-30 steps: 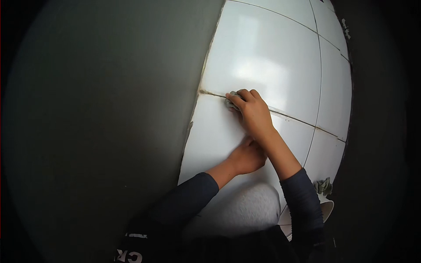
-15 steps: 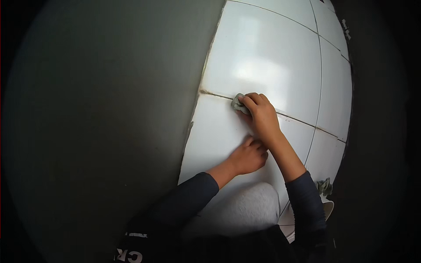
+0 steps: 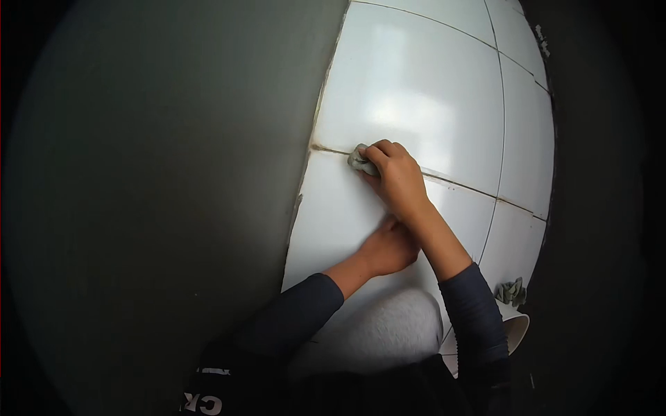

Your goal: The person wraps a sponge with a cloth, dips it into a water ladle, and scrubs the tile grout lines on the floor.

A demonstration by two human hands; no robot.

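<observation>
My right hand (image 3: 399, 179) is wrapped round a crumpled grey-green cloth (image 3: 361, 161) and presses it on the dark joint between two white tiles (image 3: 416, 76). Below it my left hand (image 3: 390, 248) rests low over the nearer tile, partly under the right wrist. The fingers of my left hand are mostly hidden, so whether it holds anything does not show. Brown stains mark the joint near its left end.
A white container (image 3: 515, 329) stands at the lower right, with another crumpled grey-green cloth (image 3: 512, 292) at its rim. The tiles end at a rough edge beside a dark grey surface (image 3: 173, 173) on the left. My knee in grey cloth (image 3: 392, 326) is close below my hands.
My right hand and the cloth moved right along the joint, then back left. My left hand's fingers, visible half a second ago, are now mostly covered by the right forearm.
</observation>
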